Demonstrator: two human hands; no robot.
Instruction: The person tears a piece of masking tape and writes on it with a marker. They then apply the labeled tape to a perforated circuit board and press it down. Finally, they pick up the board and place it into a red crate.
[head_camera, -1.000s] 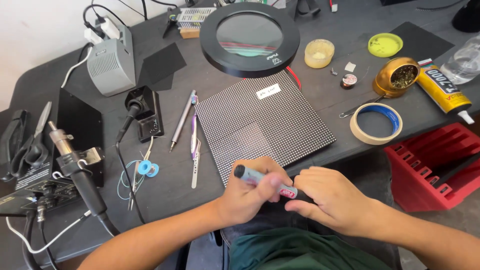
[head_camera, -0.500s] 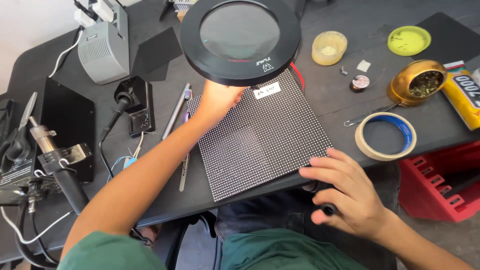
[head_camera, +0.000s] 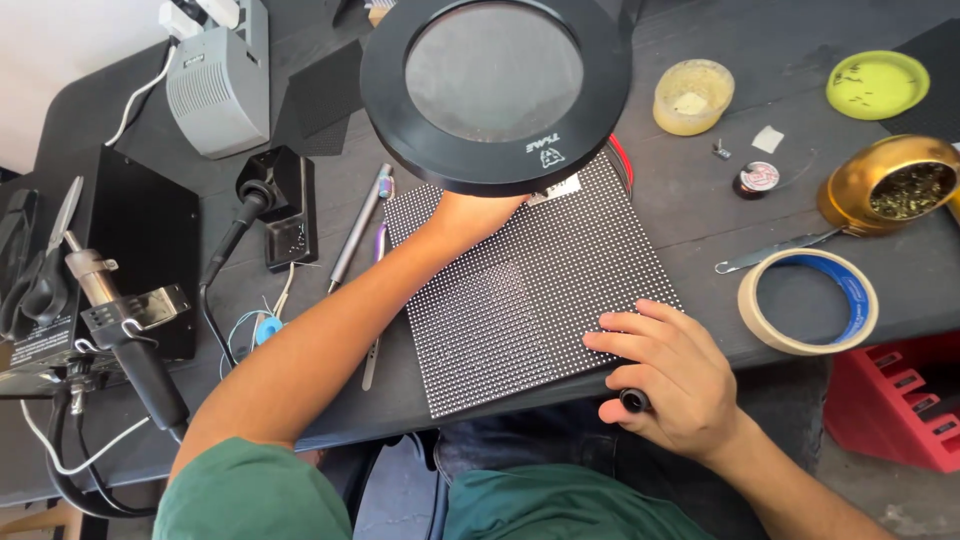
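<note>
A square black LED matrix panel (head_camera: 520, 310) lies flat near the desk's front edge. My left hand (head_camera: 468, 215) reaches over the panel's far edge and goes under the round black magnifier lamp (head_camera: 495, 90), which hides its fingers. My right hand (head_camera: 670, 375) rests its fingertips on the panel's near right corner. A black marker (head_camera: 634, 400) is tucked under its thumb, with only the round end showing.
A masking tape roll (head_camera: 762, 322), a gold tin (head_camera: 850, 200) and a red crate (head_camera: 900, 400) sit to the right. A hot-air handle (head_camera: 130, 345), a grey station (head_camera: 215, 90) and tweezers (head_camera: 358, 228) lie left. A yellow jar (head_camera: 692, 95) stands at the back.
A second ago both hands held the marker at the front edge. My left hand has let go and reached up under the lamp; my right hand dropped onto the panel corner.
</note>
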